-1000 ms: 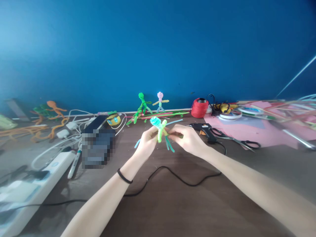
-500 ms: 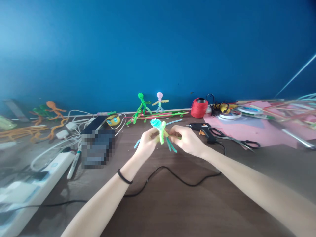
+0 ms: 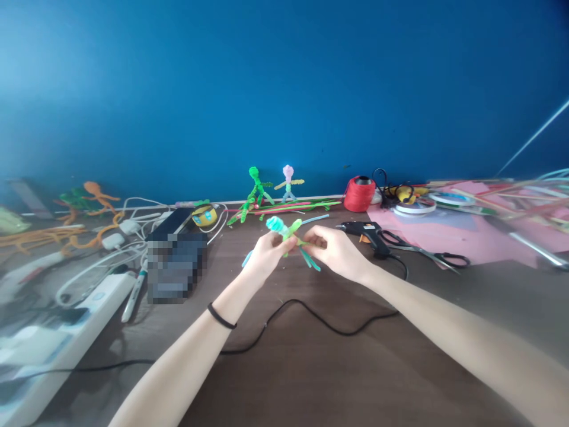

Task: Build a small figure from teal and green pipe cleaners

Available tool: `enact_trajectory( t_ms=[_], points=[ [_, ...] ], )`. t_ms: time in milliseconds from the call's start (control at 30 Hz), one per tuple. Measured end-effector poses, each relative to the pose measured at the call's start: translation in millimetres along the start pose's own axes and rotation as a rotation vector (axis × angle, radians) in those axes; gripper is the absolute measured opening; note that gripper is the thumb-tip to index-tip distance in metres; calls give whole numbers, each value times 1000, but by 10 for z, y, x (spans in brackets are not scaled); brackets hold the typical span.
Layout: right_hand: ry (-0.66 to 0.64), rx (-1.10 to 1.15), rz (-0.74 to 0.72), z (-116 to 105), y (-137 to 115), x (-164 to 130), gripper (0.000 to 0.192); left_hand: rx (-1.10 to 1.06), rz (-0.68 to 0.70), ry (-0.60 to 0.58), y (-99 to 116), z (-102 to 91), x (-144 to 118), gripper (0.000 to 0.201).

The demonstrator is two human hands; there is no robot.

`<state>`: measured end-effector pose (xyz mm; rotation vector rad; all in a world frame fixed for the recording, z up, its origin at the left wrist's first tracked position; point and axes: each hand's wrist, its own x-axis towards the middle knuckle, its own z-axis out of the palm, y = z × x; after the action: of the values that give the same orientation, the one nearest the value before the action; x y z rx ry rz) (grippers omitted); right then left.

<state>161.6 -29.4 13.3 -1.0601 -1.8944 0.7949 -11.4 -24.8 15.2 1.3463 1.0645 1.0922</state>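
Between my hands, above the table, is a pipe-cleaner figure (image 3: pixel 293 228) with a coiled turquoise head, a light green part and teal legs. My left hand (image 3: pixel 268 253) is closed around its middle, the thumb on the light green part. The fingers of my right hand (image 3: pixel 331 246) pinch a yellowish-green strand of the same figure at its right side. My fingers hide part of the body. Behind stand a green pipe-cleaner figure (image 3: pixel 255 184) and a pink-headed one (image 3: pixel 288 182).
A glue gun (image 3: pixel 367 233), scissors (image 3: pixel 422 252) and red thread spool (image 3: pixel 359 194) are on the right. Left are a power strip (image 3: pixel 89 320), a marker (image 3: pixel 134 293) and a yellow tape measure-like object (image 3: pixel 204 216). A black cord (image 3: pixel 306 305) crosses the table before me.
The figure has tilted, its turquoise head shifting slightly left and down. My left thumb now lies across the light green part. My right hand stays nearly in place.
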Motion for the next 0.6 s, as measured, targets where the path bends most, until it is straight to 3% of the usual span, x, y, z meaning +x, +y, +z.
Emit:
enact_trajectory(
  t_ms=[100,200,300,600],
  points=[
    [-107,135,83,-14,1,14,12,61,-14,53,-29,-13,20,25],
    [-238,325,216,-45,24,36,18,-49,-24,-14,-37,-42,30,24],
    [-330,482,252,-74,62,55,22,-125,-83,-90,-21,-82,29,24],
    [-398,534,252,-98,72,56,22,-216,-166,-212,-5,-155,34,27]
  ],
)
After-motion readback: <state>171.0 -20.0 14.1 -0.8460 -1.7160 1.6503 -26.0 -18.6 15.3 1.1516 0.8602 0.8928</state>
